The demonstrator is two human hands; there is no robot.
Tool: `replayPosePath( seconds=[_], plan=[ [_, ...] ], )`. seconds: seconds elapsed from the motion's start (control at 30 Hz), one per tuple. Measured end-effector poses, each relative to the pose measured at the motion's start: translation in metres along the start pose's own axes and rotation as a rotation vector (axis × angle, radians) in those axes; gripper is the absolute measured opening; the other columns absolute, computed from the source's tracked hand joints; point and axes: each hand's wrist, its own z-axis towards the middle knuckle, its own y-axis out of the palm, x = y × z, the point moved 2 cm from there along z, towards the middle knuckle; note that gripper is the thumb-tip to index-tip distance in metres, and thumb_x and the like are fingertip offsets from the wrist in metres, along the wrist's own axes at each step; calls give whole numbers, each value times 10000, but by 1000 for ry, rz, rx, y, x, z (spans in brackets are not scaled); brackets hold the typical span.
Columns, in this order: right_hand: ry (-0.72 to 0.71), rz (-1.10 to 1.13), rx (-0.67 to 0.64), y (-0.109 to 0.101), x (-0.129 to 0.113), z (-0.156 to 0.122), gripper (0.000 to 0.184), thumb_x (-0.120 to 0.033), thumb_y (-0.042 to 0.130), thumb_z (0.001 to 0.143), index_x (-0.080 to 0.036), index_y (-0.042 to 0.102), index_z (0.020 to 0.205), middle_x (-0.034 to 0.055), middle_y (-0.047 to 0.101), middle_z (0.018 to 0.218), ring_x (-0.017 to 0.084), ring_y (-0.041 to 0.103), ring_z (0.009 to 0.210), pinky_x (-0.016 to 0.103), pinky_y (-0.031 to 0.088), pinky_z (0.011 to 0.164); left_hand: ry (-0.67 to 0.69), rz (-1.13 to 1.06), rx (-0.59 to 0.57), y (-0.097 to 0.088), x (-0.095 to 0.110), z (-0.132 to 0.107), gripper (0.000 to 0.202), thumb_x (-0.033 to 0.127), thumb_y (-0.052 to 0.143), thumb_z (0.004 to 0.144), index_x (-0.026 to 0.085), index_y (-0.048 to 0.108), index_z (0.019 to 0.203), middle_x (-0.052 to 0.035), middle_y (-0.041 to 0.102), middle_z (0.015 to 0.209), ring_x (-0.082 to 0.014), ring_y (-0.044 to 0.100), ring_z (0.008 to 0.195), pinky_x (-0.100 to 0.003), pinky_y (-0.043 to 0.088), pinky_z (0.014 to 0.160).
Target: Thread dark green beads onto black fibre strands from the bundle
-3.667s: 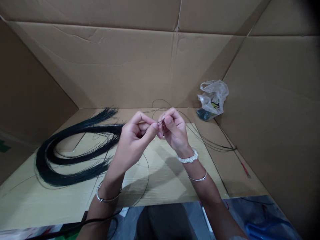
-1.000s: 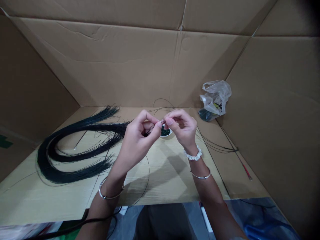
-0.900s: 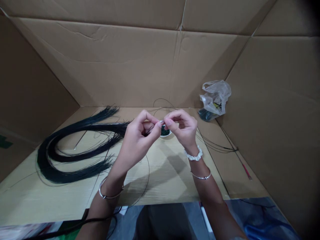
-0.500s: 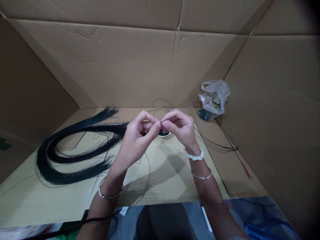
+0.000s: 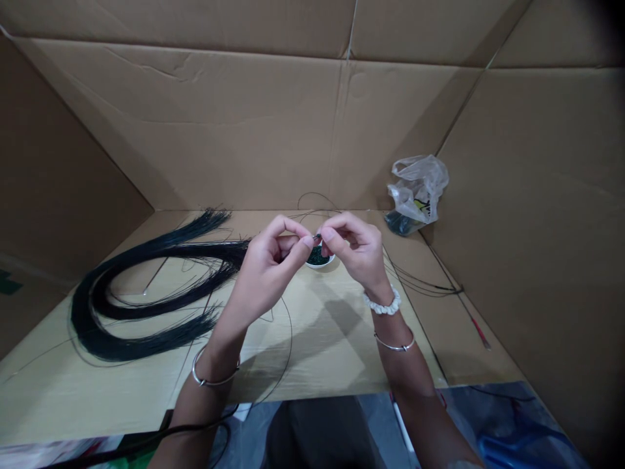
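White bowl (image 5: 320, 264) of dark green beads (image 5: 318, 256), beside left hand (image 5: 268, 259), right hand (image 5: 354, 249); fingers (image 5: 307, 241) closed (pinched item (image 5: 317, 236) unclear)

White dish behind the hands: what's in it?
The white dish holds small dark green beads, as far as the view shows. The left hand and right hand cover its far side, so the rest of its contents can't be seen.

Thin black wire (image 5: 317, 236) (end pinched, barely visible)
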Motion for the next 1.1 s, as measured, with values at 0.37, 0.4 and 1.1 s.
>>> replayPosePath(
  seconds=[0.37, 0.4, 1.1],
  plan=[
    [-158, -271, -4, -1, -3, 1, 164, -308, 627, 968, -219, 672, 838, -28, 674, 735, 97, 600, 663, 242, 486, 620, 134, 216, 106, -4, -8, 1, 142, 307, 727, 918, 174, 680, 899, 60, 386, 598, -74, 329, 533, -224, 235, 469],
    [-153, -269, 1, -1, -2, 1, 169, -312, 625, 969, -219, 669, 834, -27, 670, 731, 98, 600, 662, 244, 485, 620, 122, 206, 105, -4, -8, 2, 144, 307, 727, 917, 173, 679, 895, 59, 393, 595, -71, 336, 527, -221, 237, 462],
    [267, 396, 124, -5, 25, 11, 330, -511, 577, 966, -222, 736, 982, 22, 756, 834, 102, 649, 593, 238, 491, 533, -145, -146, -51, -8, -23, 20, 156, 297, 687, 936, 158, 616, 934, 18, 642, 678, -28, 460, 431, -171, 267, 391]
  ],
)
